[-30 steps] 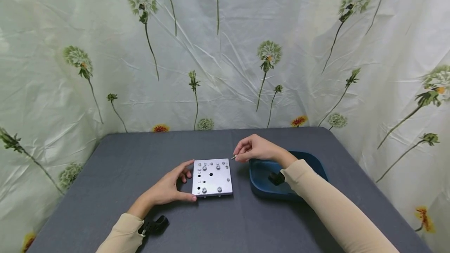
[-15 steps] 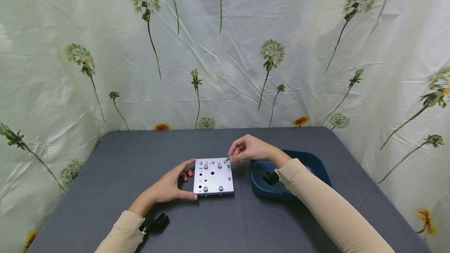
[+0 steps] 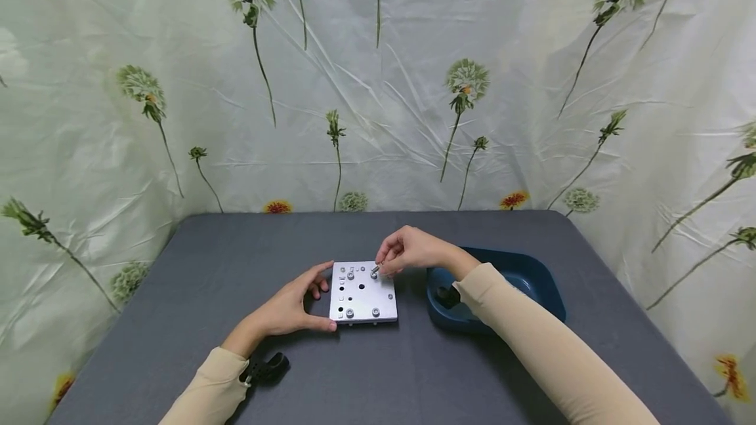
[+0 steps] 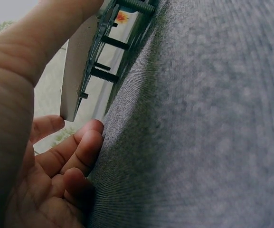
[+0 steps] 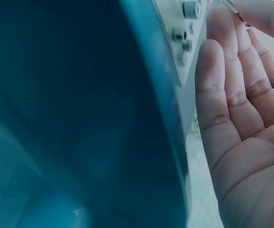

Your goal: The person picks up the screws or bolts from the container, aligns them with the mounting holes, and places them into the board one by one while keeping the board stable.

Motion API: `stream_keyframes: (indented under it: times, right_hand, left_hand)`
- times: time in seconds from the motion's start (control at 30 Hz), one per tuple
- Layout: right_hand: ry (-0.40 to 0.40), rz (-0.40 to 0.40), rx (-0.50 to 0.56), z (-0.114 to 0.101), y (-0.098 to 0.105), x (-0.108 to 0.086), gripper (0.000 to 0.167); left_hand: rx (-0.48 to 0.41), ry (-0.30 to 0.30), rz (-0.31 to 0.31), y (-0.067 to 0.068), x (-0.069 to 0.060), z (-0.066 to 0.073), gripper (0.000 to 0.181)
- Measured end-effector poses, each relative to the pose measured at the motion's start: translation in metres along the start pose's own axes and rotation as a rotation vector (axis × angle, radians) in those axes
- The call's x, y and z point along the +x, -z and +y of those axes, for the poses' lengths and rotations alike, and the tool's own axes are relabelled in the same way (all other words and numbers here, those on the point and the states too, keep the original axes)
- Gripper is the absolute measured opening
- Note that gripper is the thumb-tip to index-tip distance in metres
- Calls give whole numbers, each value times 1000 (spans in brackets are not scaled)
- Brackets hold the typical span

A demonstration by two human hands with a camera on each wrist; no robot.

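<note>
A flat silver metal plate (image 3: 375,297) with screw heads and holes lies mid-table. My left hand (image 3: 286,310) holds its left side, thumb at the near corner and index finger at the far one. Seen low in the left wrist view, the plate (image 4: 73,71) stands off the cloth, threaded screw shanks (image 4: 103,74) sticking out beneath. My right hand (image 3: 416,248) pinches a small screw over the plate's far right part. Its thread shows on the screw (image 5: 230,5) between thumb and fingertips in the right wrist view. Whether its tip touches the plate, I cannot tell.
A dark blue bin (image 3: 463,325) stands right of the plate, under my right forearm. Grey cloth (image 3: 254,241) covers the table. Behind hangs a pale curtain (image 3: 378,117) printed with dandelions. Black straps (image 3: 268,368) sit at the wrists.
My right hand has moved left with the screw, from beside the plate's far right corner to over the plate. The left hand keeps its hold. The head view has shifted slightly.
</note>
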State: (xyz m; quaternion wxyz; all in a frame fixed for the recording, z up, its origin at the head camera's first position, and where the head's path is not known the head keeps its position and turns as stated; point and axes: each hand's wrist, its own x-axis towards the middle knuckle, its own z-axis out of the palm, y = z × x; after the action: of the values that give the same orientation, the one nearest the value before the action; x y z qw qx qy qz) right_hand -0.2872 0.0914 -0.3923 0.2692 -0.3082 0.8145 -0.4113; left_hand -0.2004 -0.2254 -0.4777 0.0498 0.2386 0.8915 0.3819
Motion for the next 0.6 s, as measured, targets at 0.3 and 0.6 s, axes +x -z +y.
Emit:
stream_keyframes:
  times: [0.3, 0.6]
  right_hand:
    - [-2, -16, -53, -6, -4, 3, 15]
    - [6, -52, -61, -13, -8, 6, 13]
  left_hand:
    - [-5, -5, -2, 1, 0, 1, 113]
    - [-8, -17, -3, 1, 0, 2, 113]
